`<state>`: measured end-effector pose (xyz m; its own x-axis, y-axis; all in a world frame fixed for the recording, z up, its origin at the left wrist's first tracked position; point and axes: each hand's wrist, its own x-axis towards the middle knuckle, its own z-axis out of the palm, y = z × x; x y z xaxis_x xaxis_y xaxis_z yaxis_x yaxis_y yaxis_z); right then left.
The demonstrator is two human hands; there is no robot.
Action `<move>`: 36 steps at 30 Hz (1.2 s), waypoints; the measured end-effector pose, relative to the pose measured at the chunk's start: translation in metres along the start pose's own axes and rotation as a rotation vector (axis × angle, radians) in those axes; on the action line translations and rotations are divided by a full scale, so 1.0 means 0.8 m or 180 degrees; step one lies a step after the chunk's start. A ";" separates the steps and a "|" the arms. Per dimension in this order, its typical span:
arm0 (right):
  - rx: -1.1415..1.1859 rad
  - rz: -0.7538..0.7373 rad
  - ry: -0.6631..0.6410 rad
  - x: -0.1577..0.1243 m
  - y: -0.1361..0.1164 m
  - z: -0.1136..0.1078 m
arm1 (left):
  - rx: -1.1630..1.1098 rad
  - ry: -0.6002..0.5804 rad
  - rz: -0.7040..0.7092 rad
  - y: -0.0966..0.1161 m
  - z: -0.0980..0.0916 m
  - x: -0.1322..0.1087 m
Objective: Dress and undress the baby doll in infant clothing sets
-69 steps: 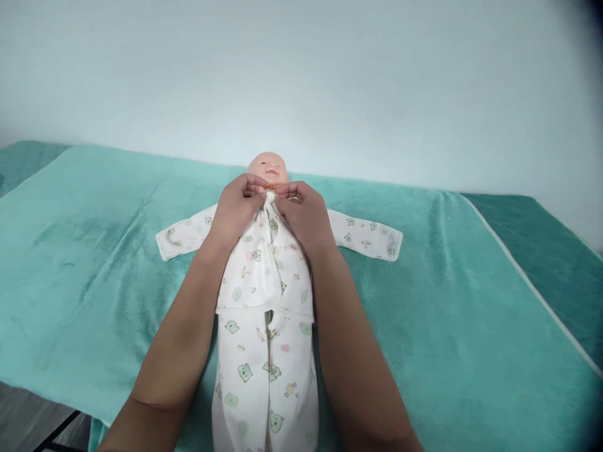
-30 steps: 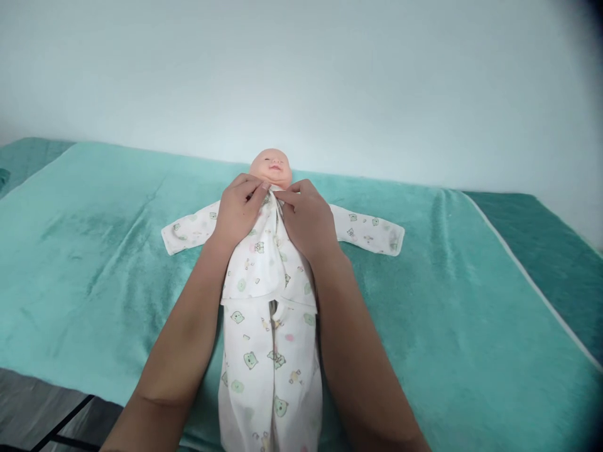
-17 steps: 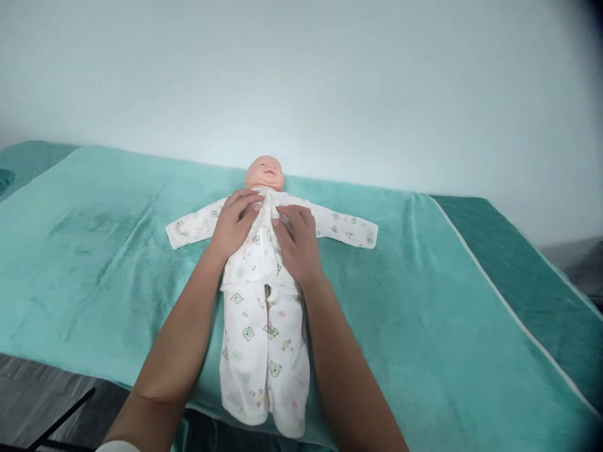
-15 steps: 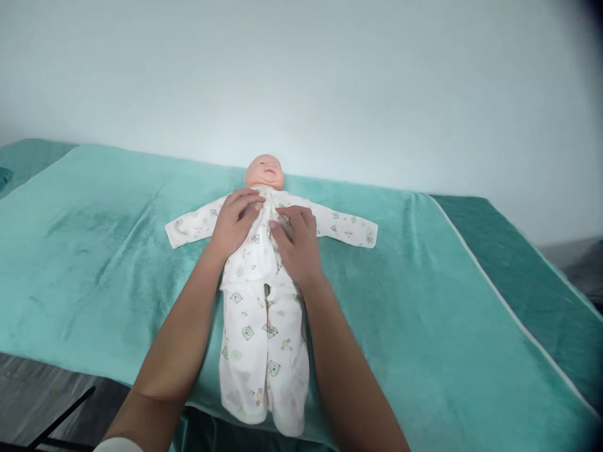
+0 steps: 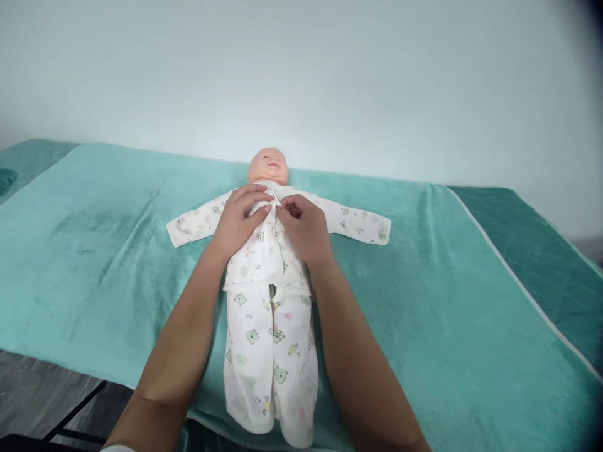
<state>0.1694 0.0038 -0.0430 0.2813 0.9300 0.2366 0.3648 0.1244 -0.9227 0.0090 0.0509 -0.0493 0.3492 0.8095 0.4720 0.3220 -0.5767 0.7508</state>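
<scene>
A baby doll (image 5: 268, 166) lies on its back, head toward the wall, its sleeves spread to both sides. It wears a white printed top (image 5: 257, 260) and matching trousers (image 5: 249, 351). My left hand (image 5: 242, 216) rests on the chest, fingers apart and bent over the cloth near the neckline. My right hand (image 5: 301, 223) is at the middle of the chest, thumb and forefinger pinched on the front edge of the top just below the neck. The fingertips partly hide the pinched cloth.
A green velvety cover (image 5: 414, 326) lies over the table under the doll. Behind it stands a pale wall (image 5: 330, 81). Grey floor (image 5: 38, 389) and a black metal bar (image 5: 75, 411) show at the lower left.
My right hand's fingers have closed into a pinch at the top's front edge. My left hand has stayed nearly in place on the chest. The view has shifted slightly.
</scene>
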 end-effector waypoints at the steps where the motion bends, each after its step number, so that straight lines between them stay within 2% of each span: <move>1: 0.0251 0.0083 -0.0007 0.001 0.002 -0.001 | -0.0013 -0.0011 -0.0038 0.002 0.000 0.000; 4: 0.0844 0.0226 0.0071 0.003 0.005 -0.002 | -0.0065 -0.0015 -0.0198 0.007 0.000 0.000; 7: 0.1060 0.0264 0.0134 0.002 0.004 -0.001 | -0.0092 -0.0023 -0.0319 0.012 0.002 0.000; 21: 0.0815 0.0124 0.0102 0.000 0.007 0.001 | -0.0227 -0.0179 -0.0695 0.024 -0.002 0.008; 28: 0.0792 0.0102 0.0078 -0.001 0.009 0.002 | -0.0445 -0.0029 -0.0776 0.028 -0.003 0.003; 36: 0.0750 0.0000 -0.0049 -0.001 0.011 -0.003 | -0.0847 -0.0215 -0.0698 0.013 -0.009 0.002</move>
<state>0.1743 0.0032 -0.0510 0.2671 0.9349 0.2335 0.1471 0.1999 -0.9687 0.0065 0.0470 -0.0375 0.3574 0.8967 0.2611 0.1583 -0.3337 0.9293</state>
